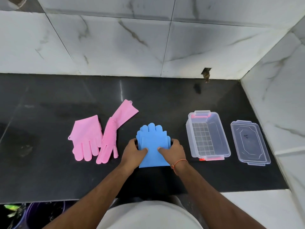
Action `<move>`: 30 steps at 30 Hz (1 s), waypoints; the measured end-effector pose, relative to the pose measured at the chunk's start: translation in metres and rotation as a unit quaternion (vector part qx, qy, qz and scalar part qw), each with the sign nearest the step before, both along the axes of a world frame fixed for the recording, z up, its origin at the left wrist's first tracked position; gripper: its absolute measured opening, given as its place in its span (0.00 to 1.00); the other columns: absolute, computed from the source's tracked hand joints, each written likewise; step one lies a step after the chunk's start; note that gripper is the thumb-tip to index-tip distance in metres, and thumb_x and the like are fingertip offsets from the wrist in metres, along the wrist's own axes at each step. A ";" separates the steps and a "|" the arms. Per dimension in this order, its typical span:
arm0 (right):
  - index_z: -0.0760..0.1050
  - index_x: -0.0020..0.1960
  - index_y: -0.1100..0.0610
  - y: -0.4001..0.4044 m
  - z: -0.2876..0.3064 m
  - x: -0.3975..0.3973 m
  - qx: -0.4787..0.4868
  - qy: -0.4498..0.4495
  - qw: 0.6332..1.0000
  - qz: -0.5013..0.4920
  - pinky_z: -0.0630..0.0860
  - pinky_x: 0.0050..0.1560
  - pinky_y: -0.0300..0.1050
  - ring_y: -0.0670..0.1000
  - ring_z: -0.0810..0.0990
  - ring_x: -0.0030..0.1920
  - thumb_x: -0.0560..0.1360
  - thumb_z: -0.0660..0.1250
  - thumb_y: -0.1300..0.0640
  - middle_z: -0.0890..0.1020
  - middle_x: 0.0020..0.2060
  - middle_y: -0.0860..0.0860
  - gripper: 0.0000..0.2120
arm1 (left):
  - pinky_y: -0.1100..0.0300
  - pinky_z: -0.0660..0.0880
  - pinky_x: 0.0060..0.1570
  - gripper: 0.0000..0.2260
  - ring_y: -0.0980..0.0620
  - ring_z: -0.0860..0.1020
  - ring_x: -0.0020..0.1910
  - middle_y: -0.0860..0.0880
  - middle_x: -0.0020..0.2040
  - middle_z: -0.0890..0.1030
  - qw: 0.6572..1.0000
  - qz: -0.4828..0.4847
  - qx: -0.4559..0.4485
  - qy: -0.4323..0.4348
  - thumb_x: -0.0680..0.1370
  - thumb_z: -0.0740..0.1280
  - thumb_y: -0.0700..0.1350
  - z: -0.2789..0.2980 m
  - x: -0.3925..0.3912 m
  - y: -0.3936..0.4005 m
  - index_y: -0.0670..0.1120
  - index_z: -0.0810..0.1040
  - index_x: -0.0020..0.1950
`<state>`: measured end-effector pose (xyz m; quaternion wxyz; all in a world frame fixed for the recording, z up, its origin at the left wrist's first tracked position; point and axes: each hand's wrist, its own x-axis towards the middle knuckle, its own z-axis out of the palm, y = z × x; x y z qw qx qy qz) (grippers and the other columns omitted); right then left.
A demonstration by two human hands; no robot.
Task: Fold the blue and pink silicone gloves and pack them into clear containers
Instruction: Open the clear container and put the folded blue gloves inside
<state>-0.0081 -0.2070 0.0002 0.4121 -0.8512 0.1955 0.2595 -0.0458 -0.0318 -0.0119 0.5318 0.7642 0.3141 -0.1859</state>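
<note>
The blue gloves (152, 141) lie stacked on the black counter (49, 171), fingers pointing away from me, cuffs toward me. My left hand (134, 150) grips the stack's left edge, thumb on top. My right hand (173, 149) grips the right edge the same way. Two pink gloves lie to the left: one flat (85, 138), one with its bristled palm showing (112, 131), its cuff angled toward the wall. A clear container (208, 134) stands open to the right, with a grid insert inside. Its clear lid (250, 142) lies further right.
A marble-tiled wall runs behind the counter and another closes the right side. A small hole in the back wall (206, 74) sits above the counter. The counter's front edge is near my body; a dark bucket (41, 214) stands below at the left.
</note>
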 end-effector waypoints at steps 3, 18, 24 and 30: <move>0.77 0.63 0.58 -0.001 -0.002 -0.001 0.082 0.026 0.993 -0.077 0.83 0.54 0.51 0.55 0.84 0.54 0.76 0.78 0.58 0.84 0.57 0.54 0.18 | 0.46 0.82 0.66 0.21 0.48 0.84 0.63 0.48 0.66 0.84 0.998 -0.025 -0.056 -0.004 0.82 0.75 0.45 0.000 0.000 0.001 0.46 0.77 0.74; 0.76 0.62 0.48 -0.031 0.040 -0.004 0.209 -0.082 0.973 -0.053 0.85 0.60 0.52 0.52 0.85 0.58 0.81 0.74 0.55 0.84 0.58 0.49 0.12 | 0.41 0.85 0.64 0.27 0.49 0.88 0.62 0.52 0.65 0.88 0.962 0.049 -0.244 -0.115 0.76 0.83 0.47 0.016 0.015 -0.008 0.55 0.77 0.72; 0.77 0.66 0.52 -0.083 0.078 0.015 0.200 -0.163 0.963 -0.082 0.84 0.59 0.52 0.53 0.85 0.57 0.80 0.75 0.54 0.85 0.59 0.50 0.16 | 0.43 0.87 0.57 0.24 0.50 0.89 0.60 0.53 0.62 0.89 0.948 0.029 -0.284 -0.144 0.79 0.80 0.49 0.049 0.050 -0.053 0.55 0.77 0.72; 0.77 0.63 0.52 -0.160 0.088 0.036 0.153 -0.195 0.964 -0.102 0.84 0.58 0.51 0.54 0.86 0.56 0.78 0.78 0.54 0.86 0.58 0.50 0.17 | 0.56 0.87 0.44 0.15 0.53 0.90 0.57 0.54 0.58 0.90 0.945 -0.038 -0.282 -0.158 0.83 0.76 0.47 0.073 0.074 -0.113 0.53 0.78 0.68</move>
